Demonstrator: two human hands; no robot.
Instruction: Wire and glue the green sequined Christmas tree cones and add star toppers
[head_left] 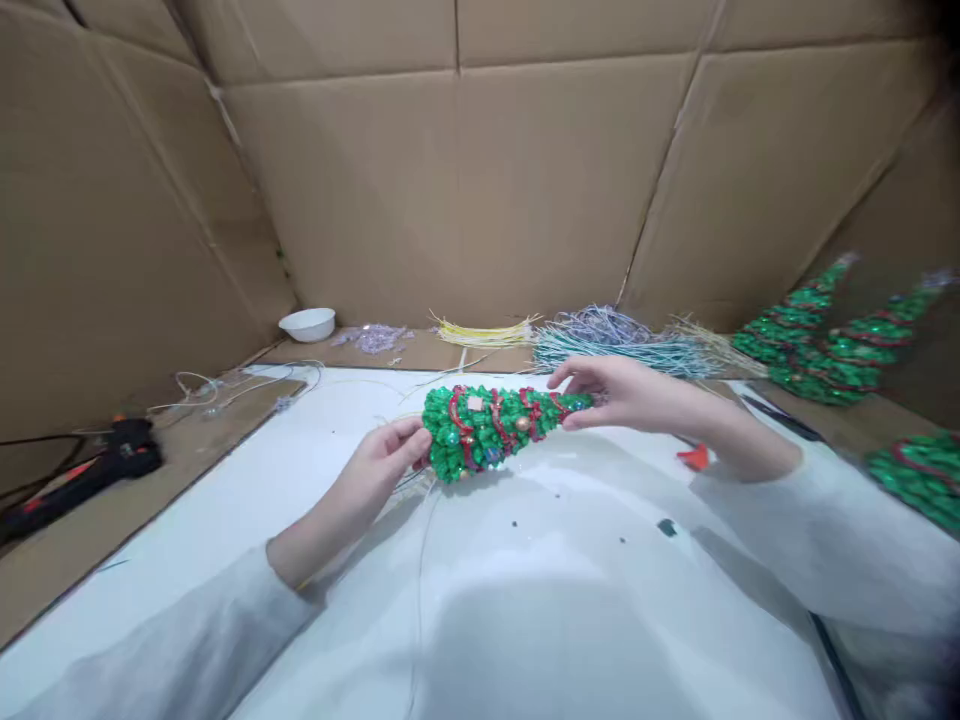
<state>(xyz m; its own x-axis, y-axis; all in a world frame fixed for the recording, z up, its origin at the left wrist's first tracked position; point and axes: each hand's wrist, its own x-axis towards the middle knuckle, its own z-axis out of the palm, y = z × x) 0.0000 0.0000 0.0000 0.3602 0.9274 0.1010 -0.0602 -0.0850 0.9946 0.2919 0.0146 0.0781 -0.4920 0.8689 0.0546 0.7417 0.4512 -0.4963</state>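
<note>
A small green beaded Christmas tree [491, 430] lies sideways between my hands, its tip to the right. Red bead garland winds round it, with small coloured ornaments. My left hand [390, 452] grips the wide base, thumb on the near side. Around the tip, at the right end, close the fingers and thumb of my right hand [600, 390]. Thin pale wires trail from the base, and one long strand [421, 590] runs down over the white tabletop [570, 540].
At the back lie yellow wires [484, 332], teal and lilac wire bundles [622, 345], lilac beads [373, 338] and a white bowl [307, 323]. A glue gun [112, 460] rests at left. More beaded trees [847, 350] stand at right, near dark scissors-like handles [780, 415] and an orange-red scrap [693, 458]. Cardboard walls [465, 180] enclose the table.
</note>
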